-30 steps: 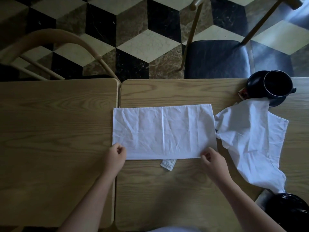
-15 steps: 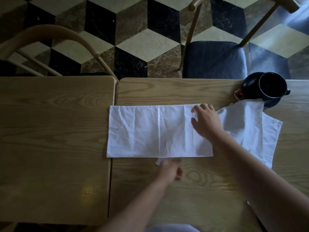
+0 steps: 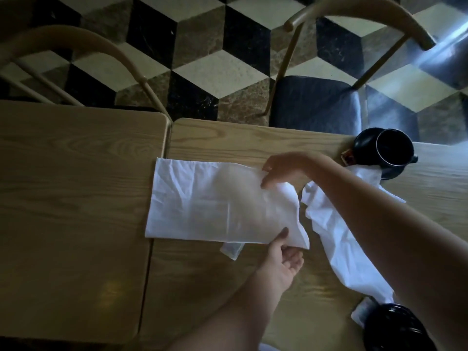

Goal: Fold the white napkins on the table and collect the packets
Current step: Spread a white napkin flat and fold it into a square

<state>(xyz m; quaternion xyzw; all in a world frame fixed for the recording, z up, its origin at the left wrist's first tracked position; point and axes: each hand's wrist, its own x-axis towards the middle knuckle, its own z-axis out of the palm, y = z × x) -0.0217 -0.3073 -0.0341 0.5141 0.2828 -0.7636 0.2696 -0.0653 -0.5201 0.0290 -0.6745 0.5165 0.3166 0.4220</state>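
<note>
My left hand (image 3: 283, 259) was bare. My right hand (image 3: 286, 169) was bare too. I wore no rings and no watch that I could see. I had no gloves on. Both my arms were bare all the way down to the bottom and side of the picture, and no sleeve showed on them. My nails were short and plain. The light was dim, so small marks were hard to make out.

We are seeing the folded napkin (image 3: 212, 203) lying across the seam where two tables (image 3: 76, 173) are meeting. A second napkin (image 3: 339, 239) is sprawling to its right, reaching a mug (image 3: 392, 150) behind. A packet (image 3: 231, 250) is peeking from under the near edge.
</note>
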